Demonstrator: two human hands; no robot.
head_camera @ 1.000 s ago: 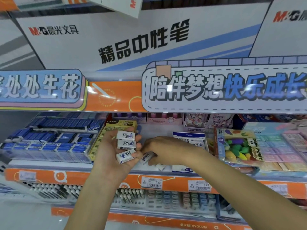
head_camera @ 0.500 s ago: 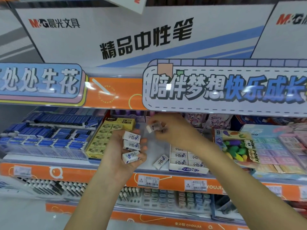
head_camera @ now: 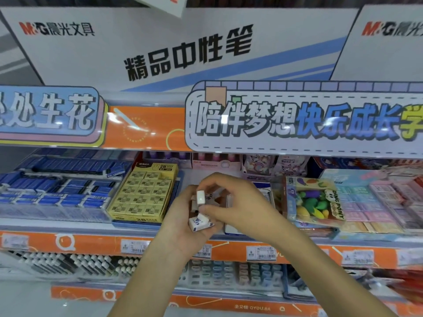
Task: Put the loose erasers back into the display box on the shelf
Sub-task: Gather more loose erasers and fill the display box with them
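Erasers, loose, white-sleeved: several stacked in my left hand (head_camera: 183, 225), fingers curled round them, lowest eraser (head_camera: 199, 223) jutting at the near edge. To the right, my right hand (head_camera: 238, 202) pinched one upright eraser (head_camera: 200, 197) between thumb and forefinger above the stack. Display box (head_camera: 231, 229) sat behind both hands on the shelf (head_camera: 68, 227), mostly hidden. Risk, as I judged it: jutting eraser slipping out, stack held loosely.

White erasers (head_camera: 199, 221); orange shelf edge (head_camera: 91, 244).

head cam | faces forward, slightly down | close to shelf (head_camera: 68, 227) | single view
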